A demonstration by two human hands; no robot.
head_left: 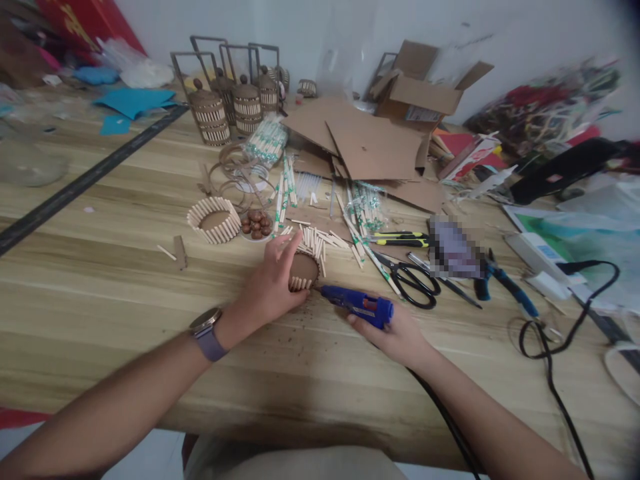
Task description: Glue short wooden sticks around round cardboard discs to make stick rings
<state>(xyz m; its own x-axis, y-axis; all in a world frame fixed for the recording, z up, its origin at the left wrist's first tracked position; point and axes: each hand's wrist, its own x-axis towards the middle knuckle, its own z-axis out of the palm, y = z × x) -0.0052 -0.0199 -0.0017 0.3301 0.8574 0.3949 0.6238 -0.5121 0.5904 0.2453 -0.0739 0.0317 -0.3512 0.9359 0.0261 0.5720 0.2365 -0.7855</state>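
My left hand (273,283), with a watch on its wrist, grips the left side of a small round brown cardboard piece (304,268). Short wooden sticks line that piece's near edge. In my right hand (400,333) is a blue glue gun (357,303), its nozzle pointing left at the near right edge of the round piece. Cut wooden sticks (320,241) lie loose just behind the piece. Left of them are a dish of brown beads (257,225) and a finished-looking ring of sticks (215,220).
Black scissors (415,283), pliers (510,287) and a black cable (550,373) lie on the right. Cardboard sheets (375,143) and an open box (420,93) stand behind. Lidded stick containers (210,117) are at the back left, near a long dark strip (95,167).
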